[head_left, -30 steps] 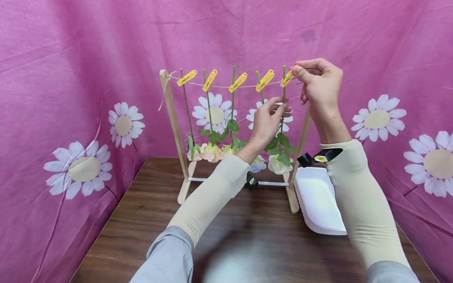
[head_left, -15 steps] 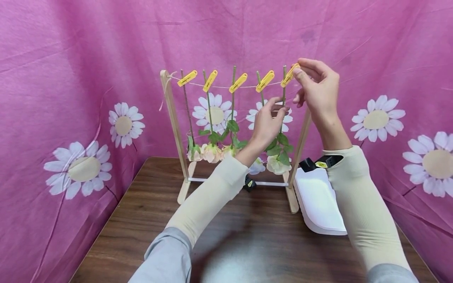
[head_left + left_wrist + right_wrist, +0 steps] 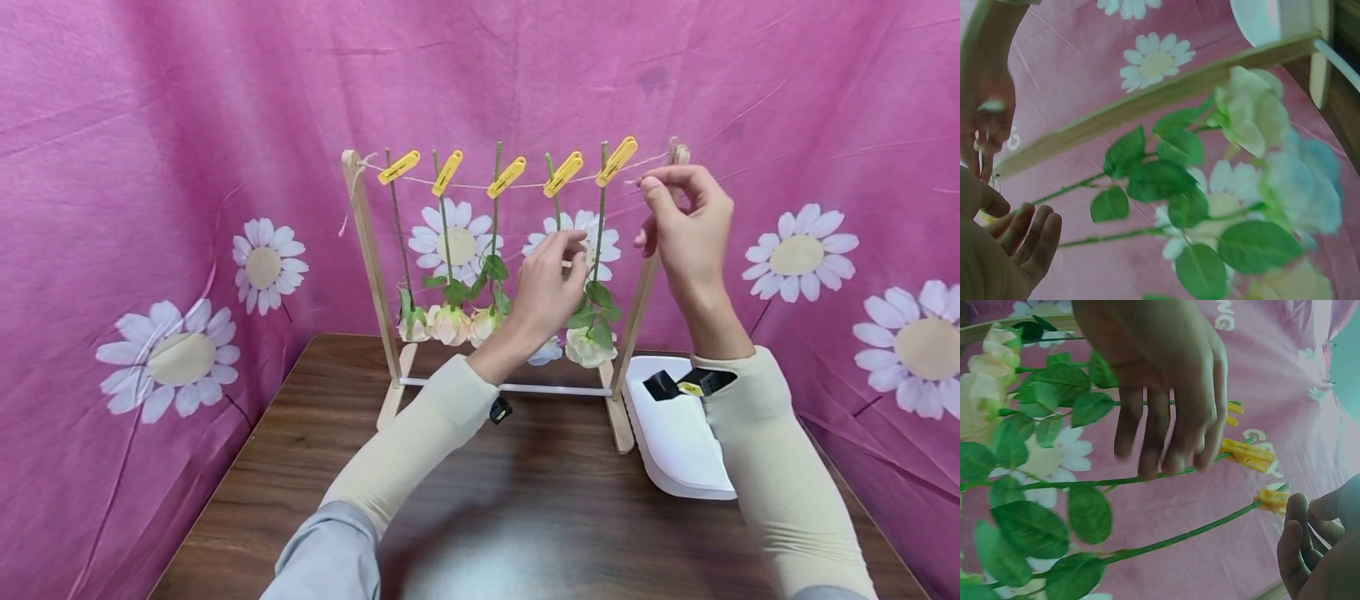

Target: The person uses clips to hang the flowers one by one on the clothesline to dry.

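Observation:
Several yellow clothespins hold flower stems upside down on a string (image 3: 517, 185). In the head view my right hand (image 3: 693, 221) is just right of the rightmost clothespin (image 3: 618, 161), apart from it, fingers loosely bent with thumb and index close together. A short string end shows at its fingertips. My left hand (image 3: 551, 279) is left of the rightmost stem (image 3: 601, 221), fingers loosely curved and holding nothing. Below that stem hangs a cream flower (image 3: 590, 347). A pale blue flower (image 3: 1304, 181) shows beside it in the left wrist view, partly hidden by my left arm in the head view.
A wooden frame (image 3: 366, 250) carries the string, with a white bar (image 3: 555, 390) across its base. At its right a white tray (image 3: 667, 450) sits on the brown wooden table (image 3: 480, 517). A pink cloth (image 3: 187, 100) with printed daisies surrounds the table.
My right hand has let go of the rightmost clothespin and moved slightly down and right. The left hand has come away from the rightmost stem, down and left.

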### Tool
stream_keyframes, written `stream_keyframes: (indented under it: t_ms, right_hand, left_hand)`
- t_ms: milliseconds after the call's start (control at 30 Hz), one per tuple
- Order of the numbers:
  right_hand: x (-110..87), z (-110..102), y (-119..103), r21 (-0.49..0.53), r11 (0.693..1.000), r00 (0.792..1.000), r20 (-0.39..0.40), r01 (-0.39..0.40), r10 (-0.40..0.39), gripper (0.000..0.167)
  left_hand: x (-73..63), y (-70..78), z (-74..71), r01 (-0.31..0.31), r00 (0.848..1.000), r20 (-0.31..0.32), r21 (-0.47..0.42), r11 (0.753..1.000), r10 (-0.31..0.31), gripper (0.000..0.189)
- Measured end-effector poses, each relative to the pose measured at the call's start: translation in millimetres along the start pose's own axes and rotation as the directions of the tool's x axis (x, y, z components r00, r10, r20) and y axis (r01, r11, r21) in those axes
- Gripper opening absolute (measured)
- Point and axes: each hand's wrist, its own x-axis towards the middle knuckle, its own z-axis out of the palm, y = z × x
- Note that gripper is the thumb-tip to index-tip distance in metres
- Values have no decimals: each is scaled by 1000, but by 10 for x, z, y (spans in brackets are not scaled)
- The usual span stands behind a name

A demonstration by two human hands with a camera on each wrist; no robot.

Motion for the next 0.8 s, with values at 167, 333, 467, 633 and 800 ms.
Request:
stream_keyframes:
  t_ms: [167, 333, 467, 633, 800]
  right_hand:
    - [-176, -172, 99, -57, 998, 999, 41, -29, 31, 8]
    - [-355, -391, 250, -148, 987, 995, 65, -64, 74, 16]
    - [-472, -568, 392, -178, 977, 990, 50, -119, 129, 13]
    - [-590, -812, 608, -297, 939, 981, 38, -172, 192, 16]
    - [-718, -1054, 810, -499, 845, 962, 73, -193, 263, 27]
  left_hand:
    - [-196, -197, -219, -42, 999, 14, 63, 997, 41, 20]
    - [-427, -476, -463, -21, 1000, 5, 81, 996, 21, 9]
    - [-600, -699, -659, 15, 1000, 11, 74, 997, -16, 7]
    - [-827, -913, -869, 41, 998, 55, 53, 998, -44, 8]
    - [-1076, -1147, -1078, 80, 993, 79, 104, 991, -89, 10]
